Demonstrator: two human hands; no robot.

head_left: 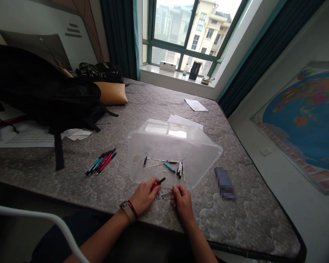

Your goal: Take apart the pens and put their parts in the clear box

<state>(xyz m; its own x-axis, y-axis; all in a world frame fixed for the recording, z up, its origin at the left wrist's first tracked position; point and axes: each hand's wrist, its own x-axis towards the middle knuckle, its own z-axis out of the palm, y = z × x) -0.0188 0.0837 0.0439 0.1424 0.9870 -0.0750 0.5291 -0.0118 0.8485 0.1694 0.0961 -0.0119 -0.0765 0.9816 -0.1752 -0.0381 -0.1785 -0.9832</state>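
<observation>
My left hand, with a watch and a red band at the wrist, is closed on a red and black pen piece, its black end pointing up and right. My right hand is a little to the right, fingers curled together; anything in them is hidden. Both hands are at the near edge of a clear plastic bin, its open side toward me. In it lie a teal pen barrel, a short black piece, several black and white pieces and thin refills.
Several red, teal and dark pens lie in a row left of the bin. A blurred flat object lies to its right. Paper sheets are behind. A black backpack and a tan pouch occupy the left side of the mattress.
</observation>
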